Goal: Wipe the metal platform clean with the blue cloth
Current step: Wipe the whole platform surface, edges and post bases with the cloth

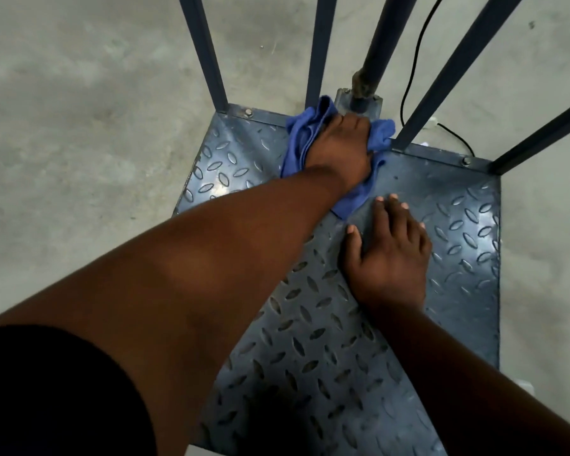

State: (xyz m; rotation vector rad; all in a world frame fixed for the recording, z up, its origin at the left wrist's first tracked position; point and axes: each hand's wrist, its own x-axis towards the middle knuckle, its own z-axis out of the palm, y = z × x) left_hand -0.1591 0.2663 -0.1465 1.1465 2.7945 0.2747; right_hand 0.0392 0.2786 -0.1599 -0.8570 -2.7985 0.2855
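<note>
Left hand (338,149) fingers curled on bunched soft blue cloth (297,139), far edge of diamond-tread metal platform (310,340). Right hand (389,255) flat, fingers straight. Dark steel posts (208,51); mottled concrete floor (79,126).

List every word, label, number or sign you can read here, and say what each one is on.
There is no readable text anywhere in this picture.
Metal platform: only a raised oval tread pattern, no lettering.
Blue cloth: plain, with no tag showing.
White scrap at the platform's far edge: too small to tell whether it bears print.
</note>
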